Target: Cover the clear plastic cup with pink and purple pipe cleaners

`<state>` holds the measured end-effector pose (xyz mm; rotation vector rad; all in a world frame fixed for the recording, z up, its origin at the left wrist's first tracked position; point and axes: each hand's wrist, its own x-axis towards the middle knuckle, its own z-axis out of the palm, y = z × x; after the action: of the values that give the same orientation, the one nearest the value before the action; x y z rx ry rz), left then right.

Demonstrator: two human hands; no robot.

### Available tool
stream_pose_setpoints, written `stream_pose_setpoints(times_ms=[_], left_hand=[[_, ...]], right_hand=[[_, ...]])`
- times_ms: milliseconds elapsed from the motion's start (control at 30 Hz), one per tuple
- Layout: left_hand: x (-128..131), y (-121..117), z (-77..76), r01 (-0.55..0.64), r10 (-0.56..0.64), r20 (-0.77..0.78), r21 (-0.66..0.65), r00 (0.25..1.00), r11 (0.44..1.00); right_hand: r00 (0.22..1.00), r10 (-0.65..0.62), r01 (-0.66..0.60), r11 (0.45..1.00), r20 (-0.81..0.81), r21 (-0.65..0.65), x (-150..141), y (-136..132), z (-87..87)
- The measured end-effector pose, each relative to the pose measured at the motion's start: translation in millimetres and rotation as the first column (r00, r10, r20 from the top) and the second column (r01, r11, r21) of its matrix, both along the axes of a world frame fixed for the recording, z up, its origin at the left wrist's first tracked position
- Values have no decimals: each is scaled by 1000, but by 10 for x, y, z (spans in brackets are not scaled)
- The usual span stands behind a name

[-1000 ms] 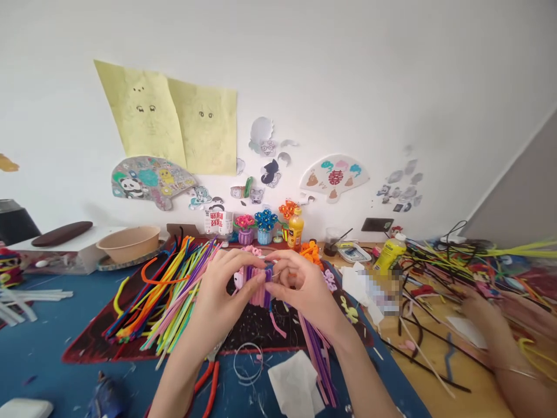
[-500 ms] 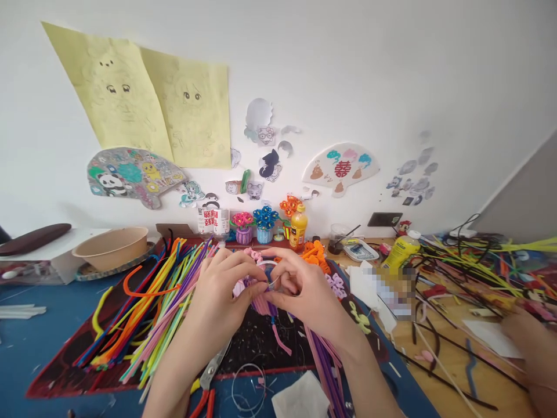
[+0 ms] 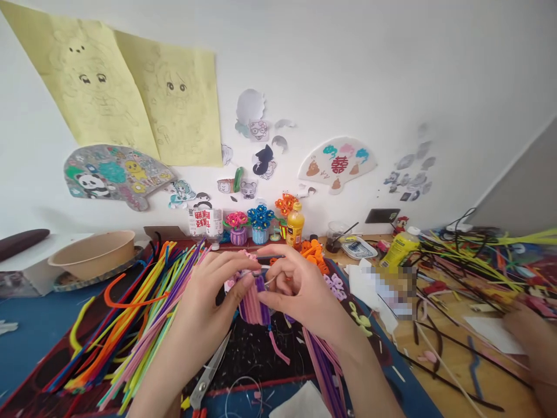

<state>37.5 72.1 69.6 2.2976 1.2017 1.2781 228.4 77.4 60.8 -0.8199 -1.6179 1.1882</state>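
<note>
My left hand (image 3: 213,299) is closed around the left side of a pink and purple striped pipe-cleaner pot (image 3: 251,305), thumb pressed on its front. At the pot's upper right, my right hand (image 3: 296,284) has its fingers bent in a pinch around a thin pale strand (image 3: 273,283); the strand's far part is hidden by the fingers. Pink curled pipe cleaners show behind the pot's top. From the pot's lower edge hangs a short pink pipe-cleaner end (image 3: 279,348). Scissors (image 3: 209,374) lie below my left wrist, beside a loop of clear line (image 3: 243,397).
Bundled coloured pipe cleaners (image 3: 130,325) lie left, purple and pink ones (image 3: 324,366) under my right forearm. Flower pots (image 3: 260,226) and a juice bottle (image 3: 296,225) stand by the wall. At right, another person's hand (image 3: 533,337) is among loose pipe cleaners.
My view has shifted slightly right. The pot has turned so its striped front shows more, and my left thumb now lies along it. My right hand stays pinched by its top.
</note>
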Motion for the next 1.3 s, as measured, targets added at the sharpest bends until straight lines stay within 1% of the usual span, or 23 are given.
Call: stream_pose_setpoints(times_ms=[133, 267, 400, 500, 567, 733, 933, 1000, 1300], left_hand=[[-5, 61, 12, 5, -5, -17, 13, 1000, 1000], [34, 164, -22, 63, -63, -29, 0, 998, 998], [86, 208, -50, 37, -37, -25, 19, 999, 999], [117, 203, -42, 36, -36, -12, 7, 999, 999], [135, 196, -30, 34, -34, 17, 7, 999, 999], [169, 171, 3, 20, -22, 61, 28, 998, 999], [167, 154, 10, -6, 6, 103, 0, 995, 1000], [157, 144, 14, -11, 12, 115, -4, 993, 1000], [153, 59, 56, -11, 14, 130, -24, 991, 1000]], right_hand=[[994, 14, -15, 1000, -112, -6, 7, 45, 0], [990, -8, 5, 1000, -139, -23, 4, 108, -20], [981, -22, 16, 999, -193, -31, 24, 167, -61], [979, 13, -21, 999, -204, -37, 69, 185, -72], [976, 56, -60, 998, -212, -14, 98, 184, -67], [971, 139, -127, 989, -194, 71, 130, 143, -37], [969, 235, -224, 965, -76, 134, 156, 78, -23], [967, 248, -237, 961, -64, 141, 167, 68, -17], [962, 248, -235, 965, -114, 114, 134, 25, 0]])
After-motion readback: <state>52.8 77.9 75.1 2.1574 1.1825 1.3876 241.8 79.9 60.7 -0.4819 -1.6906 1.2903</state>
